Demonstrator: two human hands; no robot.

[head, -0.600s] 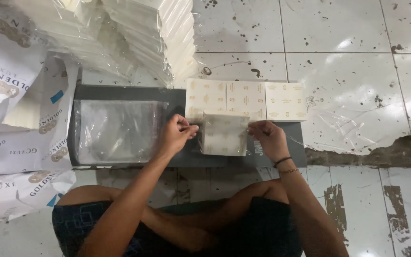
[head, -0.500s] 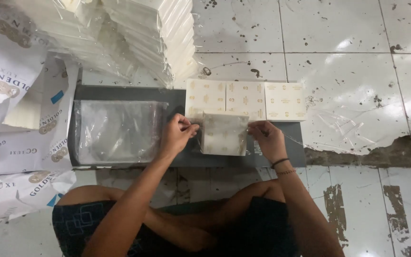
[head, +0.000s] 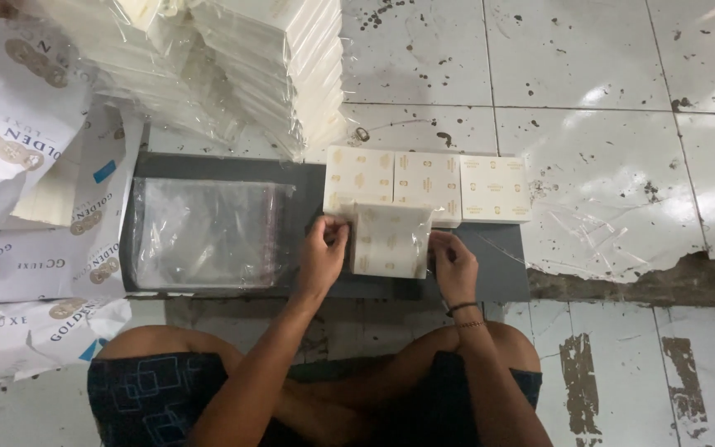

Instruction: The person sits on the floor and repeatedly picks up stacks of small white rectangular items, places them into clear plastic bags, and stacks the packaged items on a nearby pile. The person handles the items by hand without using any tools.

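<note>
A person is sitting cross-legged on a tiled floor (head: 606, 108), looking down at a dark board (head: 498, 269). Compared with half a second ago, the hands are sitting almost where they were; the right hand seems to be drawing in slightly toward the pack, so the bagging appears to be in its closing stage, as far as can be judged.

The left hand (head: 322, 252) is pinching the left edge of a cream pack (head: 388, 240) in clear film, thumb and fingers closed on it. The right hand (head: 453, 266) is pinching the right edge, at 3 o'clock of the pack, fingers also closed. The pack is lying between both hands, at the board's middle.

Three cream boxes (head: 428, 186) are lining up at 12 o'clock, touching the pack. A stack of clear bags (head: 204, 232) is lying at 9 o'clock. Wrapped stacks (head: 233, 66) are piling at 11 o'clock.
</note>
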